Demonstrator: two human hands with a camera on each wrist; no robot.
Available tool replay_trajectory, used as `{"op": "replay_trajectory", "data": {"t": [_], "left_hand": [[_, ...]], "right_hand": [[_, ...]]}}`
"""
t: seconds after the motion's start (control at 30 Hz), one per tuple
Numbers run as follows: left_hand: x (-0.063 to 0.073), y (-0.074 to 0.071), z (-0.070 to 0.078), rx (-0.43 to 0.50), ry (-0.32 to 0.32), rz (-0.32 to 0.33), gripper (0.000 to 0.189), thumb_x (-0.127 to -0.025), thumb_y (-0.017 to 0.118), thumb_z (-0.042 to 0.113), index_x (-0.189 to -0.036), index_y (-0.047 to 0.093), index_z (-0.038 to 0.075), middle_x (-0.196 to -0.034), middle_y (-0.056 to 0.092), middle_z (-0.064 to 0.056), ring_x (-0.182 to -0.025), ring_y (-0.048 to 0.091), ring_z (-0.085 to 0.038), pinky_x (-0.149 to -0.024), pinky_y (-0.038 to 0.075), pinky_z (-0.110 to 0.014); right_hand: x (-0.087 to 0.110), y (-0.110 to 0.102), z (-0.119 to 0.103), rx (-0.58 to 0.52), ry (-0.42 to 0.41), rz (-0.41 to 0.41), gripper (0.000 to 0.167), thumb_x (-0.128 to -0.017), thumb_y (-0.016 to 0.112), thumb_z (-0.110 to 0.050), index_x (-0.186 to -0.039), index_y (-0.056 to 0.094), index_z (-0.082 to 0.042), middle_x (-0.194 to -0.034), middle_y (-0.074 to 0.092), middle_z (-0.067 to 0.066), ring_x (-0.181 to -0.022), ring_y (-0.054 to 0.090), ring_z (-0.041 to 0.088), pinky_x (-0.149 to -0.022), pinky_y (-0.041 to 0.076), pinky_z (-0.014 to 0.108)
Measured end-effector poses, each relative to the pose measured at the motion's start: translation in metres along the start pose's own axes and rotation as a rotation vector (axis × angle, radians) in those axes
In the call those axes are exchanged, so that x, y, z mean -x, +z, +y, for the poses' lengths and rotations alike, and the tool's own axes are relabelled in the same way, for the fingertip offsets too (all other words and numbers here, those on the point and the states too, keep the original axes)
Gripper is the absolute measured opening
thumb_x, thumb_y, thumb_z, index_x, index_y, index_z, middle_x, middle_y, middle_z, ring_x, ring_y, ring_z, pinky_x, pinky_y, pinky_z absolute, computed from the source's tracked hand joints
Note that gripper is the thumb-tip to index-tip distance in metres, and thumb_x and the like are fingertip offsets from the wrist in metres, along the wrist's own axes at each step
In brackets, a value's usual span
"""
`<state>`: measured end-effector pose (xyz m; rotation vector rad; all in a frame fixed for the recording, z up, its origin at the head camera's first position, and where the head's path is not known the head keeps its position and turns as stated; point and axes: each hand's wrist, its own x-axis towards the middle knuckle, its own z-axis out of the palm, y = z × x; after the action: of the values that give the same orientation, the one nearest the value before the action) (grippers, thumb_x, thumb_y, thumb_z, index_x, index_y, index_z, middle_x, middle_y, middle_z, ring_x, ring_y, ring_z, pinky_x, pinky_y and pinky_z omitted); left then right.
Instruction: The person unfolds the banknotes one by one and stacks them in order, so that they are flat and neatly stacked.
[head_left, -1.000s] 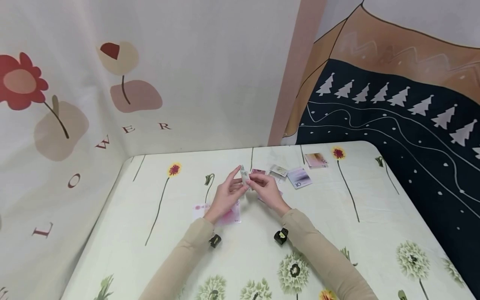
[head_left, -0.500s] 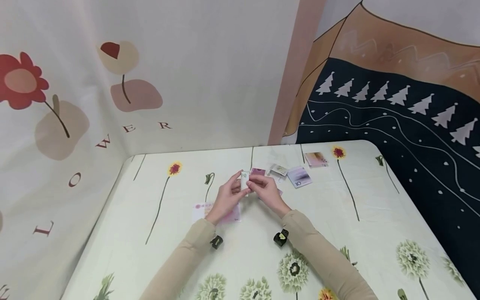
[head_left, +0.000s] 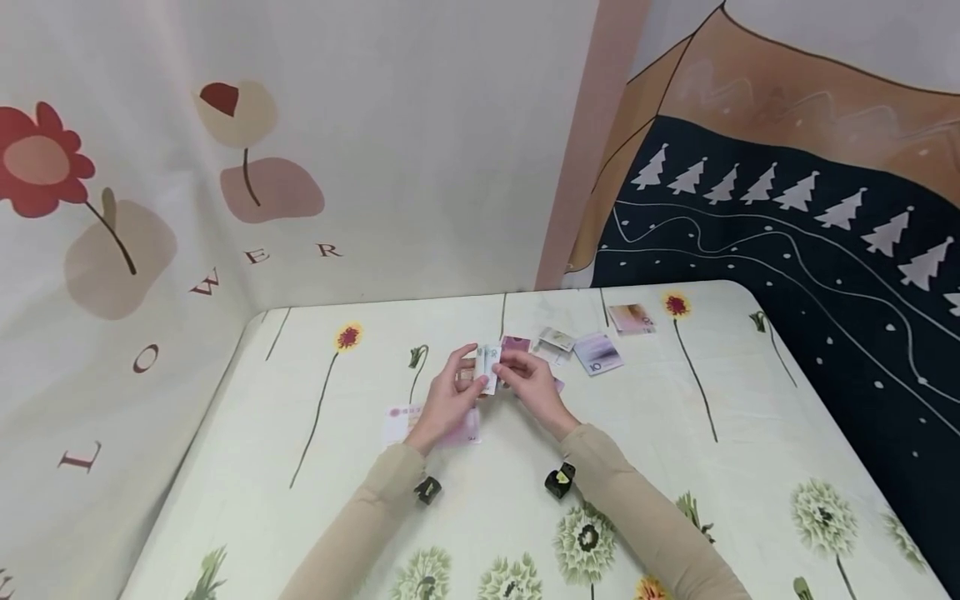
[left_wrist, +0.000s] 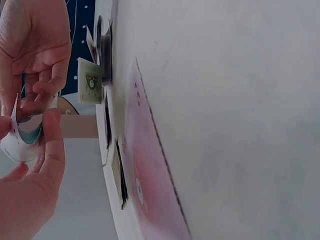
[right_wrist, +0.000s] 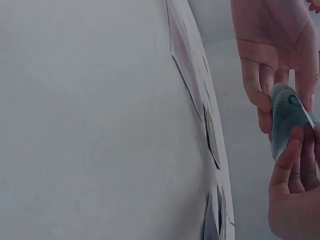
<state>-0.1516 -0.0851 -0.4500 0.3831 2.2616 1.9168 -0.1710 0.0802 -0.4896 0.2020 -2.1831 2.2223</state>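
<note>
Along the near part of the flowered tablecloth (head_left: 491, 508), two beige sleeves (head_left: 367, 517) are stretched forward, with a small black device (head_left: 428, 490) worn under each cuff. Just beyond, a pink note (head_left: 461, 431) is laid flat on the cloth and is partly hidden by the left hand (head_left: 446, 402).

Above the table, a pale green-tinted note (head_left: 488, 363) is held up between the left hand and the right hand (head_left: 532, 387). Its left side is pinched by the left thumb and fingers, its right side by those of the right hand, so neither hand can be called the nearer: the paper is touched by both. In the head view its longer direction is pointed away from the body, and the two grips are set across from each other on its long sides. In the wrist views the paper is seen bent into a curve rather than flat.

Beside the right hand, a sliver of purple paper (head_left: 559, 384) is exposed, and past its fingers a dark red note (head_left: 516, 343) is seen. Farther right, a folded grey-green note (head_left: 557, 338) appears to be laid over paler paper (head_left: 551, 356), with a purple note marked 10 (head_left: 598, 355) placed just beside. Farthest off, an orange-brown note (head_left: 632, 319) is set near the table's back edge, backed by a pale curtain (head_left: 420, 183).
</note>
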Motion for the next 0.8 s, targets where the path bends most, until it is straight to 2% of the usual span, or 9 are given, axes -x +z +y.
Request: {"op": "replay_trajectory", "data": {"t": [0.17,0.3,0.37,0.43,0.53,0.67,0.73,0.8], "left_hand": [[0.003,-0.001,-0.001,0.017,-0.006,0.005,0.055,-0.096,0.049,-0.007,-0.147,0.029,0.000,-0.126,0.046,-0.032,-0.096,0.064,-0.043,-0.082,0.053,-0.052],[0.004,-0.002,-0.004,0.010,0.007,0.004,0.057,-0.097,0.043,-0.007,-0.150,0.024,0.003,-0.121,0.048,-0.034,-0.093,0.064,-0.044,-0.079,0.054,-0.051],[0.003,-0.002,-0.013,0.005,0.026,0.006,0.056,-0.098,0.040,-0.008,-0.150,0.024,0.005,-0.120,0.048,-0.035,-0.092,0.063,-0.045,-0.077,0.054,-0.052],[0.001,-0.002,-0.022,-0.002,0.046,0.008,0.053,-0.099,0.038,-0.008,-0.149,0.028,0.005,-0.121,0.048,-0.036,-0.090,0.063,-0.046,-0.076,0.055,-0.052],[-0.002,-0.003,-0.037,-0.024,0.052,0.022,0.044,-0.102,0.036,-0.003,-0.145,0.038,0.005,-0.133,0.045,-0.033,-0.088,0.065,-0.045,-0.068,0.056,-0.049],[-0.001,-0.005,-0.042,-0.092,0.037,0.065,0.034,-0.103,0.038,0.005,-0.136,0.049,0.006,-0.144,0.042,-0.022,-0.081,0.068,-0.039,-0.053,0.054,-0.036],[0.000,-0.007,-0.043,-0.086,0.020,0.076,0.033,-0.102,0.040,0.005,-0.134,0.051,0.006,-0.141,0.045,-0.022,-0.082,0.068,-0.038,-0.052,0.054,-0.033],[0.001,-0.009,-0.043,-0.072,-0.008,0.083,0.034,-0.101,0.042,0.004,-0.133,0.052,0.007,-0.137,0.048,-0.025,-0.085,0.068,-0.039,-0.051,0.054,-0.035]], "right_hand": [[0.003,-0.002,-0.008,0.004,-0.003,-0.021,0.027,-0.091,0.061,0.004,-0.115,0.058,0.015,-0.094,0.066,0.015,-0.078,0.063,0.012,-0.068,0.055,0.034],[0.010,-0.004,-0.025,0.012,0.010,-0.037,0.041,-0.092,0.059,0.006,-0.130,0.047,0.011,-0.095,0.064,0.023,-0.078,0.064,0.018,-0.073,0.053,0.053],[0.012,-0.005,-0.030,0.016,0.024,-0.038,0.047,-0.092,0.058,0.006,-0.136,0.043,0.008,-0.096,0.064,0.026,-0.078,0.065,0.022,-0.074,0.051,0.059],[0.012,-0.005,-0.031,0.021,0.025,-0.043,0.046,-0.092,0.057,0.007,-0.135,0.043,0.007,-0.097,0.063,0.028,-0.079,0.065,0.025,-0.074,0.049,0.062],[0.013,-0.006,-0.032,0.049,0.012,-0.044,0.035,-0.093,0.055,0.007,-0.127,0.050,0.010,-0.101,0.062,0.027,-0.083,0.064,0.028,-0.073,0.051,0.057],[0.014,-0.008,-0.030,0.085,0.006,-0.035,0.025,-0.094,0.053,0.007,-0.118,0.058,0.012,-0.113,0.060,0.026,-0.090,0.064,0.031,-0.072,0.055,0.043],[0.014,-0.008,-0.030,0.092,0.010,-0.029,0.025,-0.093,0.052,0.007,-0.117,0.059,0.013,-0.120,0.058,0.026,-0.094,0.065,0.033,-0.072,0.056,0.040],[0.014,-0.008,-0.028,0.100,0.020,-0.018,0.025,-0.093,0.052,0.008,-0.116,0.060,0.013,-0.122,0.058,0.026,-0.092,0.066,0.033,-0.071,0.056,0.043]]}}
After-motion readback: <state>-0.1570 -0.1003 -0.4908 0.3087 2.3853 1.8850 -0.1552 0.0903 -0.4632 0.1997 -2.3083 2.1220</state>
